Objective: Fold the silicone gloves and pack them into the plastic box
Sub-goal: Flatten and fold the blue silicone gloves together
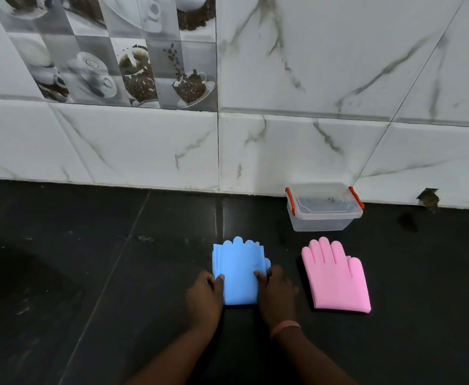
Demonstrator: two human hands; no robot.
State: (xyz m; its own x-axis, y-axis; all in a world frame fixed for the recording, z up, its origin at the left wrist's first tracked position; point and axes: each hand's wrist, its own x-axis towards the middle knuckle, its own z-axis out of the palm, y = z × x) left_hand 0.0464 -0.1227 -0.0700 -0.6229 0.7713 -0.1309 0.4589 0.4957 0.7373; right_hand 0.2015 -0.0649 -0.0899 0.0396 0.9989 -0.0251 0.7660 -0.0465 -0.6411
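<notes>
Right now both hands pinch the blue gloves [237,273] at their near end: left hand [204,294] on the left edge, right hand [276,291] on the right. Their long axis runs fingertips-away, toward the wall. From them, the lidded plastic box [323,209] sits beyond and rightward, nearer the right hand, past the pink gloves [336,279].

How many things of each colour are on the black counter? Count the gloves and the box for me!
Blue gloves: 1 stack, folded over; how many gloves are in it cannot be told
Pink gloves: 1 stack, lying flat; the number in it cannot be told either
Clear plastic box with red clips: 1
Total: 3
</notes>
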